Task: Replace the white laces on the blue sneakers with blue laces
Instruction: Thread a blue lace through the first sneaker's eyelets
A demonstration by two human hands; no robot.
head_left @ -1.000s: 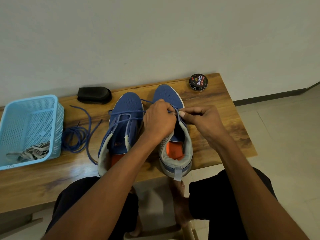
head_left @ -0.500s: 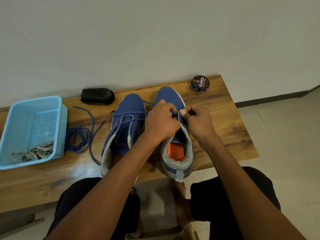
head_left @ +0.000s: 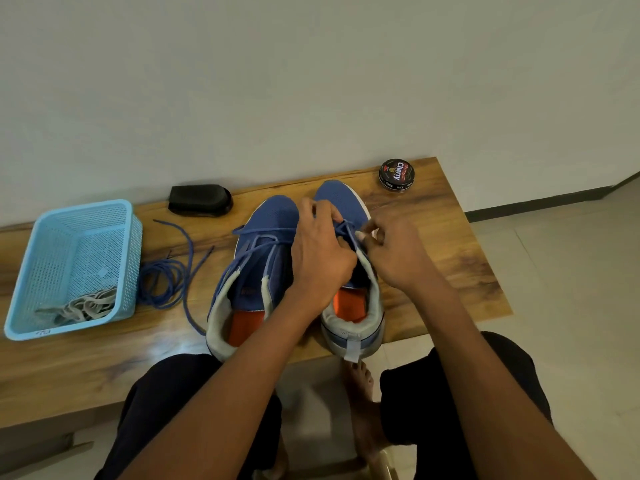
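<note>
Two blue sneakers stand side by side on the wooden table, heels toward me. The left sneaker (head_left: 256, 271) has a blue lace running loosely across its front. My left hand (head_left: 320, 258) lies over the tongue of the right sneaker (head_left: 349, 317) and grips its blue lace (head_left: 348, 230). My right hand (head_left: 391, 251) pinches the same lace at the shoe's right eyelets. A second blue lace (head_left: 166, 278) lies coiled on the table left of the shoes. The white laces (head_left: 83, 306) lie in the light blue basket (head_left: 20, 306).
A black shoe brush (head_left: 200, 200) lies by the wall behind the left sneaker. A round tin of shoe polish (head_left: 397, 174) sits at the table's far right corner. The table's front edge (head_left: 104, 403) is just above my knees; tiled floor lies to the right.
My right hand has moved in toward the right sneaker, from an outstretched pull on the lace to a pinch close to the eyelets. My left hand has stayed on the shoe.
</note>
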